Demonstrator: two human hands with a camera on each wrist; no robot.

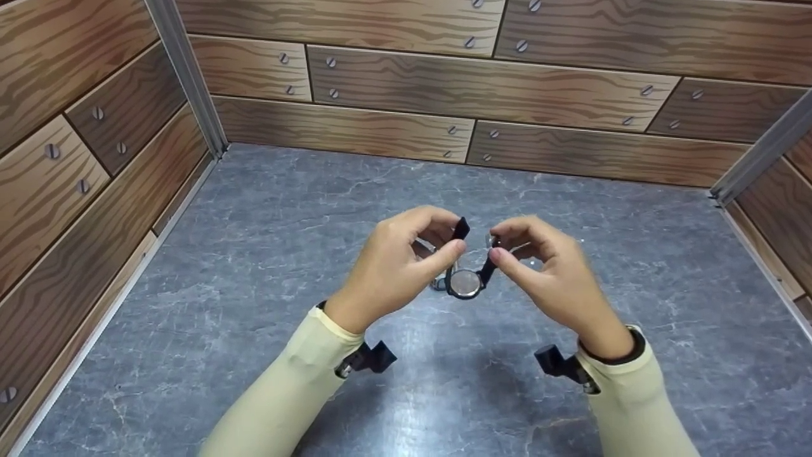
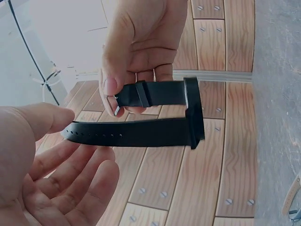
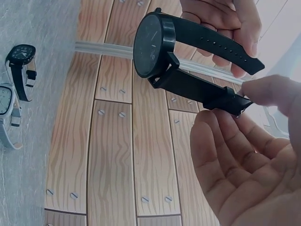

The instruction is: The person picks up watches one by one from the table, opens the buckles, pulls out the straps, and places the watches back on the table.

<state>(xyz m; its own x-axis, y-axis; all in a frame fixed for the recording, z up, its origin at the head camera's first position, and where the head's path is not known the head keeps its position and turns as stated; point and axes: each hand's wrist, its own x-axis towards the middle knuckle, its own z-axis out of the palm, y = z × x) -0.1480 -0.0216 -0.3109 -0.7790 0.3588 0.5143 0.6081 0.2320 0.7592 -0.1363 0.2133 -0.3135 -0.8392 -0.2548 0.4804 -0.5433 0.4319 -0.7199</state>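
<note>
A round black wristwatch (image 1: 465, 284) hangs between both hands, raised over the table, its grey case back toward the head camera. Its strap stands up on both sides in an open U. My left hand (image 1: 403, 263) pinches the end of the holed strap (image 2: 136, 133) between thumb and fingers. On the other side, my right hand (image 1: 550, 271) pinches the buckle end (image 2: 114, 104) of the shorter strap piece. The dark dial (image 3: 148, 45) shows in the right wrist view, facing away from the wrists. The two strap ends are apart.
On the marbled grey table (image 1: 254, 355) lie a black square-faced watch (image 3: 21, 52) and a white watch (image 3: 5, 100), side by side. Part of another watch (image 1: 438, 284) shows behind the left hand. Wood-patterned walls (image 1: 393, 82) enclose the back and sides.
</note>
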